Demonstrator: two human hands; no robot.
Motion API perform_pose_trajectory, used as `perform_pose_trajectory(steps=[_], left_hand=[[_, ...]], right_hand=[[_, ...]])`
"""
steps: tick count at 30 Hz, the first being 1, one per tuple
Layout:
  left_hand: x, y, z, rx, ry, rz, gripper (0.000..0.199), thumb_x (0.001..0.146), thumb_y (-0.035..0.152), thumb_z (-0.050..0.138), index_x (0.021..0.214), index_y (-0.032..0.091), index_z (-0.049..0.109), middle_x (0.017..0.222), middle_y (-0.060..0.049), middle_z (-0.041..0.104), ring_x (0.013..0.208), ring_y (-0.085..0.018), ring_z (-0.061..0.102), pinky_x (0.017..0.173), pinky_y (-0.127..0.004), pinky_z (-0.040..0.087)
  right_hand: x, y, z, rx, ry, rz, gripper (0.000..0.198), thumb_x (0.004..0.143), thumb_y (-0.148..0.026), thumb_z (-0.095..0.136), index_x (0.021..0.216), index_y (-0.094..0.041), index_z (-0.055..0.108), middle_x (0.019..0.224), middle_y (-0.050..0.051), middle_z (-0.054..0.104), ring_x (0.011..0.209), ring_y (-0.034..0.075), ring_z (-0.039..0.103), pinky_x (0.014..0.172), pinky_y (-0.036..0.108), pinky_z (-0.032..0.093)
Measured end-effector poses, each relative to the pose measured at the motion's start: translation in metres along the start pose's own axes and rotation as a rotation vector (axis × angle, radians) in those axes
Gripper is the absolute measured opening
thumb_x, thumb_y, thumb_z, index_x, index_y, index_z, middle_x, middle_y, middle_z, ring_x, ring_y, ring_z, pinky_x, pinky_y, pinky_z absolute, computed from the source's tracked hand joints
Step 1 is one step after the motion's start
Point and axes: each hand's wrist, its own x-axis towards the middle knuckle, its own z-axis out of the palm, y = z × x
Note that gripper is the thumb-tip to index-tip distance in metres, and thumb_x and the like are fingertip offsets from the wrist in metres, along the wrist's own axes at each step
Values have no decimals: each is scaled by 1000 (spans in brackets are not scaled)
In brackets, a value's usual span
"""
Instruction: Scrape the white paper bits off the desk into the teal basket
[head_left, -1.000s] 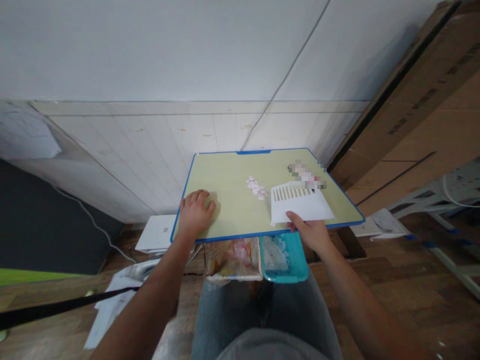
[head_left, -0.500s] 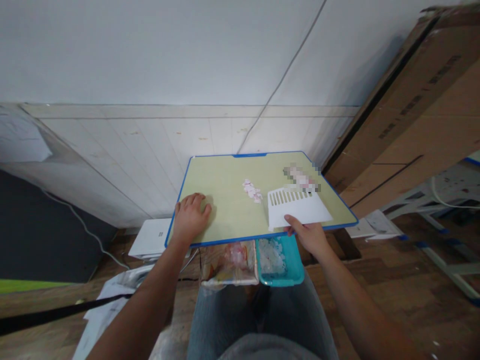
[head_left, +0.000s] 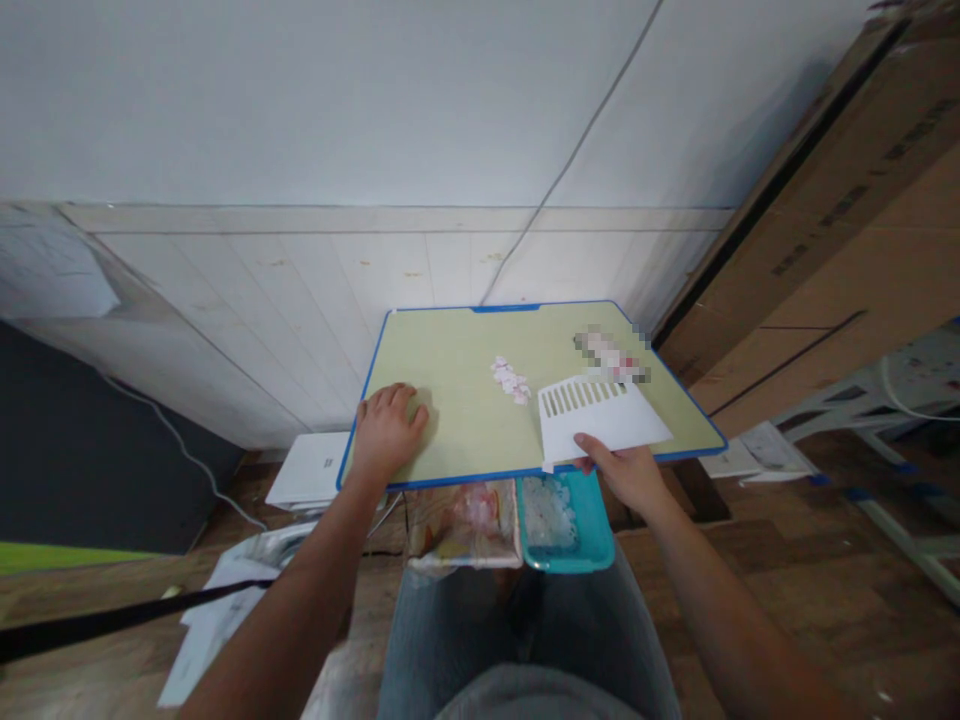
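A pale yellow-green tabletop (head_left: pixel 457 430) with a blue rim lies before me. My left hand (head_left: pixel 390 425) rests on its left side, fingers apart, holding nothing. At the front right, my right hand (head_left: pixel 619 470) grips a white sheet with a row of slots (head_left: pixel 600 420) by its near edge, thumb on top. To the left of that sheet is a small cluster of pale pinkish pieces (head_left: pixel 510 380). Beyond the sheet's far edge sits a pale pink item (head_left: pixel 604 350), blurred out so its kind cannot be made out.
Under the table's front edge are a teal basket (head_left: pixel 600 550) with clear, whitish contents and a box lined with clear plastic (head_left: pixel 465 560). Large cardboard boxes (head_left: pixel 840 260) lean at the right. A grey cable (head_left: pixel 555 190) runs down the white wall (head_left: pixel 315 110) behind.
The whole view has shifted slightly, so the table appears a little further right. My hands keep their places, the right one still on the slotted sheet, which looks slightly more tilted.
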Motion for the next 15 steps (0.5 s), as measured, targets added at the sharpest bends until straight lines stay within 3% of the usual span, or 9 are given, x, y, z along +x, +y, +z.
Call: perform_pose_trajectory(steps=[5, 15], left_hand=[[1, -1, 0, -10, -15, -3, 44, 113, 39, 58, 146, 16, 78, 160, -23, 80, 152, -45, 71, 131, -67, 53], [-1, -2, 3, 7, 22, 7, 41, 112, 38, 57, 143, 20, 77, 159, -21, 81, 151, -42, 71, 131, -64, 52]], right_hand=[[0, 0, -3, 106, -14, 44, 52, 85, -74, 93, 71, -28, 71, 64, 7, 76, 60, 26, 71, 67, 42, 66], [5, 3, 1, 179, 98, 83, 51, 80, -73, 97, 77, -28, 72, 63, 6, 76, 54, 26, 69, 55, 42, 63]])
